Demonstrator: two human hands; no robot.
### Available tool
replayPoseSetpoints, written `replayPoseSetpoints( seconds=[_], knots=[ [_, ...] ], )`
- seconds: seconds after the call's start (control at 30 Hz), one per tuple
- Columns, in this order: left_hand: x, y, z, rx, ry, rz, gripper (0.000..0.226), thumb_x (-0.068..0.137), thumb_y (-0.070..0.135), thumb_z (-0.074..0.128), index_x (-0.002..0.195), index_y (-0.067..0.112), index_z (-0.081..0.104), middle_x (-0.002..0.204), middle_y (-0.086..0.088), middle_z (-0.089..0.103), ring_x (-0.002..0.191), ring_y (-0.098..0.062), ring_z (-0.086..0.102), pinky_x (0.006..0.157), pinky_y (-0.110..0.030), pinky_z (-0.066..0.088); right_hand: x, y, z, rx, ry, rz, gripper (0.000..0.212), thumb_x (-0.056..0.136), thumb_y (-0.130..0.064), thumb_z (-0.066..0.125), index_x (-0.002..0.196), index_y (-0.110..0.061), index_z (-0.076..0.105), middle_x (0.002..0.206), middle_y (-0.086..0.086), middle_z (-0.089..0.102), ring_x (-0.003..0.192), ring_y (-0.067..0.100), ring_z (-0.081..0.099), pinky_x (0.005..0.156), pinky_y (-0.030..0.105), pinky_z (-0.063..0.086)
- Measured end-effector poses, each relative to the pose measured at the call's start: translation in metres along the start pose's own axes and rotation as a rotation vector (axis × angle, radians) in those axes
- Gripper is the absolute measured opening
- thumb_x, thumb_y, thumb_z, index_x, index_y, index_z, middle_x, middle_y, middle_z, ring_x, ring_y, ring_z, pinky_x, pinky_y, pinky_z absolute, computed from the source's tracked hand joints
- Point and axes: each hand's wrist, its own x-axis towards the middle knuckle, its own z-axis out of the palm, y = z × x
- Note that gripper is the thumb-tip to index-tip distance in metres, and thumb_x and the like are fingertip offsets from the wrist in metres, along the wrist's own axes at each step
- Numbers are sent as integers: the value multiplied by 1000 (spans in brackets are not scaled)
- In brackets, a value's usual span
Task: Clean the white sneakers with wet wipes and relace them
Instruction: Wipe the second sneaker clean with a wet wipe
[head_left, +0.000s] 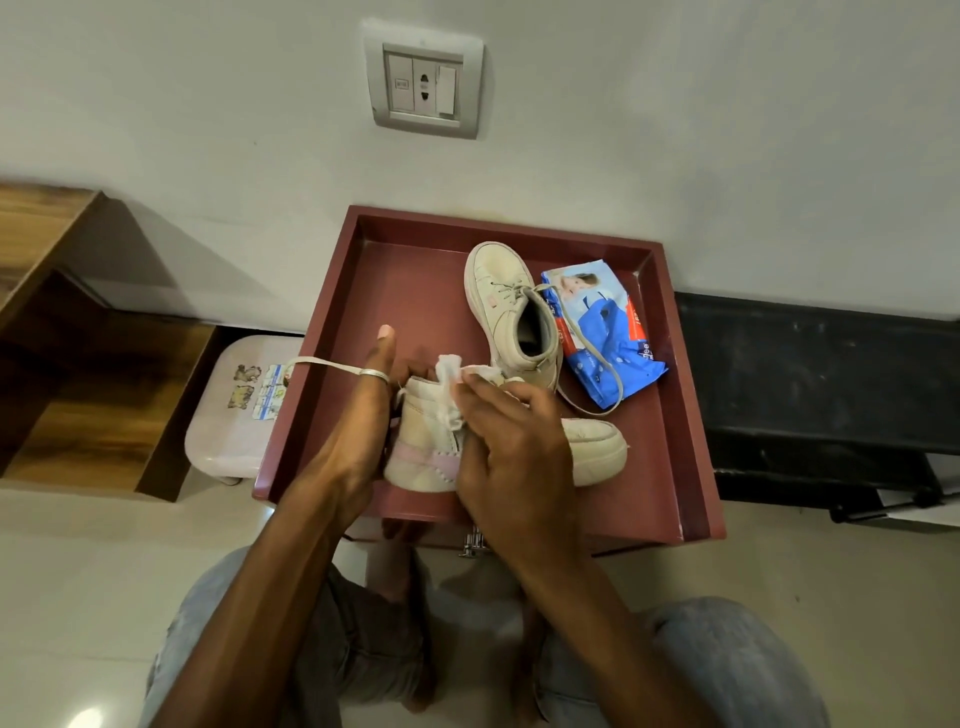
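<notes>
A white sneaker (426, 457) with a pink heel patch lies on its side at the front of the maroon tray-top table (332, 332). My left hand (358, 421) steadies its heel, thumb up, fingers mostly hidden behind the shoe. My right hand (509, 441) presses a crumpled white wet wipe (449, 387) against the shoe's collar and side. A loose white lace (332, 364) trails left over the table's rim. The second sneaker (511, 312) stands further back, its lace draped over a blue wet wipes pack (608, 338).
A pale pink plastic stool (234, 410) sits left of the table, beside a wooden shelf unit (78, 364). A dark low bench (821, 395) runs along the right. A wall socket plate (423, 85) is above. My knees in jeans are below.
</notes>
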Motion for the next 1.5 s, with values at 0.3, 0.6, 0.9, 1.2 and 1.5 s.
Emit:
replayPoseSetpoints(
  seconds=[0.3, 0.6, 0.9, 1.2, 1.5],
  knots=[
    [-2, -1, 1, 28, -2, 7, 76, 96, 75, 21, 82, 30, 80, 98, -4, 80, 94, -23, 77, 87, -45, 56, 3, 11, -3, -8, 8, 66, 38, 83, 4, 63, 119, -9, 70, 119, 1, 71, 104, 23, 60, 87, 29, 53],
    [0, -2, 2, 5, 7, 11, 72, 96, 75, 25, 82, 33, 81, 97, -1, 80, 93, -21, 76, 90, -46, 56, 2, 9, -3, -49, 9, 85, 39, 82, 6, 64, 118, -8, 71, 119, 2, 71, 103, 24, 60, 84, 33, 56],
    [-1, -1, 2, 1, 11, 3, 72, 97, 74, 24, 93, 28, 79, 99, -1, 80, 93, -21, 77, 82, -41, 56, 2, 22, -10, -71, -44, 35, 44, 74, 14, 66, 113, -6, 72, 116, 5, 72, 102, 27, 63, 86, 33, 56],
    [-1, -2, 1, -109, -37, -20, 73, 96, 69, 34, 72, 21, 83, 90, -8, 79, 80, -17, 76, 80, -31, 60, -16, -33, 13, -105, -180, -239, 33, 90, -5, 50, 117, -2, 69, 123, 9, 67, 122, 27, 53, 105, 33, 44],
    [6, -5, -1, -9, -7, -14, 73, 94, 78, 25, 80, 31, 80, 96, 3, 79, 91, -19, 76, 83, -43, 56, -9, 22, -13, -119, 58, 67, 43, 75, 12, 63, 109, -10, 74, 115, -2, 72, 104, 26, 56, 85, 37, 55]
  ],
)
